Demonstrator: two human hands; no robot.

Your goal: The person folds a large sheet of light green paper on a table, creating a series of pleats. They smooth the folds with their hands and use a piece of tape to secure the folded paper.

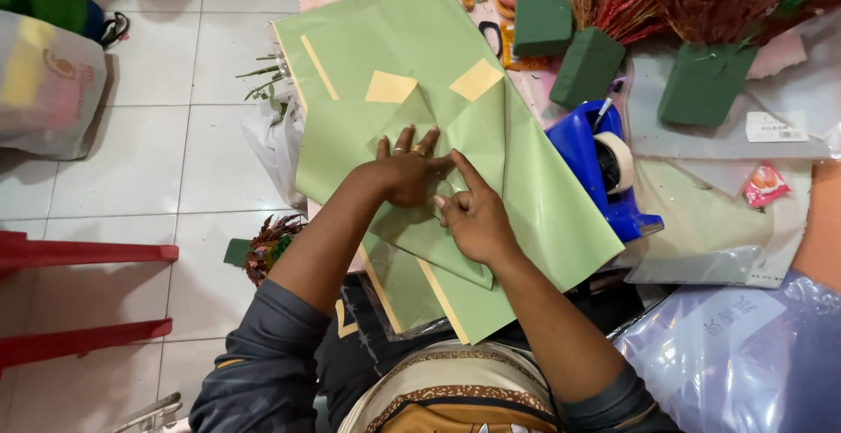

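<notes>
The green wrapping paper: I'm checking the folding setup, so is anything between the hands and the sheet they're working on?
Nothing visible is. The left hand lies flat on the green wrapping paper, and the right hand presses a fold in it with a finger beside it. The blue tape dispenser stands apart, at the sheet's right edge.

A small red and pink packet [766, 185] is lying far right on the table, with a white label [776, 126] sitting just beyond it.
</notes>
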